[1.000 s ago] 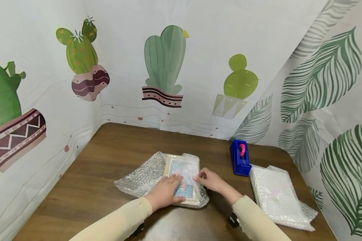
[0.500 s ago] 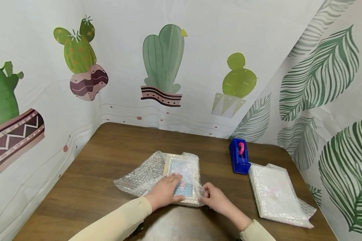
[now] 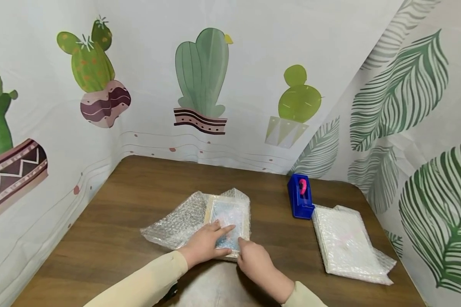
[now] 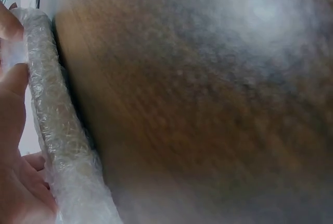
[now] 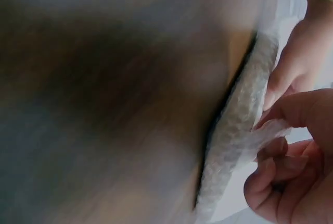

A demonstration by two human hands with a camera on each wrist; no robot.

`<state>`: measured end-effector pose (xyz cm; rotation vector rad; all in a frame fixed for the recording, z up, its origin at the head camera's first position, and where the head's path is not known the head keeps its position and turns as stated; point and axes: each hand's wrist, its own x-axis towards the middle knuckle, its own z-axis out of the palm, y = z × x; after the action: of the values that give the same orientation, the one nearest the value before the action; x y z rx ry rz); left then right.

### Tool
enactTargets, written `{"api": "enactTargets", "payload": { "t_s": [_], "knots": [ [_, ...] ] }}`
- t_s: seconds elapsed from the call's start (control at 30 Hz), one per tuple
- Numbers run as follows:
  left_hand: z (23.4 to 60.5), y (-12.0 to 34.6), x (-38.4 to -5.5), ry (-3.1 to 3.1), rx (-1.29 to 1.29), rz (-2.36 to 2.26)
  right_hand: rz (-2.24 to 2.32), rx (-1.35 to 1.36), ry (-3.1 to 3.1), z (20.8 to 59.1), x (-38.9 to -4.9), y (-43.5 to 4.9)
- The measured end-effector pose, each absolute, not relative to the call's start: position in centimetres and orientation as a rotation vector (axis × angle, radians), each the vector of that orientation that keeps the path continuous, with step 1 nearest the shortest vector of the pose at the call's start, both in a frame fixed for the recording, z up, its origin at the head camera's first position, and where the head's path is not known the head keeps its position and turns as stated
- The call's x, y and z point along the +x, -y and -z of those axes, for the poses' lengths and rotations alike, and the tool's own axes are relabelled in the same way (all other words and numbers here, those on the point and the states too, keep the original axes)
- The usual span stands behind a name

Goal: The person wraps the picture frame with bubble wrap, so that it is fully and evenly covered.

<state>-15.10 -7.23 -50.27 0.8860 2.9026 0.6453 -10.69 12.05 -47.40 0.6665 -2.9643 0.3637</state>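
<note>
A picture frame with a pale wooden border and a blue-pink picture lies face up on bubble wrap. The wrap spreads out loosely to its left and shows behind its top edge. My left hand rests on the frame's lower left part, fingers spread over the picture. At the front right corner, my right hand has its fingers curled. The right wrist view shows that hand pinching a thin flap of the bubble wrap between thumb and fingers. Along the near edge, the wrap covers the frame's side.
On the right of the wooden table lies a second flat parcel in bubble wrap. Behind it stands a blue tape dispenser with a pink roll core. A cactus-print cloth hangs at the back.
My right hand has moved from the frame's right edge to its front right corner, drawing the wrap there with it. My left hand stays on the frame, its fingers now more spread.
</note>
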Motion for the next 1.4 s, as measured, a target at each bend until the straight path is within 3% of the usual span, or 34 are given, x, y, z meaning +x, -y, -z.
{"api": "enactTargets", "payload": {
  "t_s": [0.17,0.3,0.43,0.63,0.9,1.2,1.4],
  "knots": [
    [50.1,7.5,-15.0,-2.909,0.873,-0.622,-0.177,0.734,2.961,47.2,-10.5,-11.5],
    [50.0,7.3,-15.0,-2.910,0.873,-0.593,-0.535,0.786,3.065,46.6,-11.4,-12.9],
    [49.8,7.3,-14.9,-2.900,0.860,-0.574,-0.958,0.623,2.979,47.2,-13.3,-14.5],
    [49.8,7.7,-14.8,-2.865,0.950,-0.501,-0.823,0.479,2.964,48.8,-14.8,-15.1],
    [50.1,7.4,-14.0,-2.885,0.940,-0.533,-0.755,0.593,2.988,48.5,-14.4,-15.5],
    [50.2,6.9,-13.8,-2.904,0.881,-0.576,-0.996,1.021,3.097,45.9,-13.4,-17.5],
    [50.2,6.7,-13.7,-2.900,0.862,-0.599,-0.927,1.015,3.091,46.5,-13.3,-17.4]
  ]
}}
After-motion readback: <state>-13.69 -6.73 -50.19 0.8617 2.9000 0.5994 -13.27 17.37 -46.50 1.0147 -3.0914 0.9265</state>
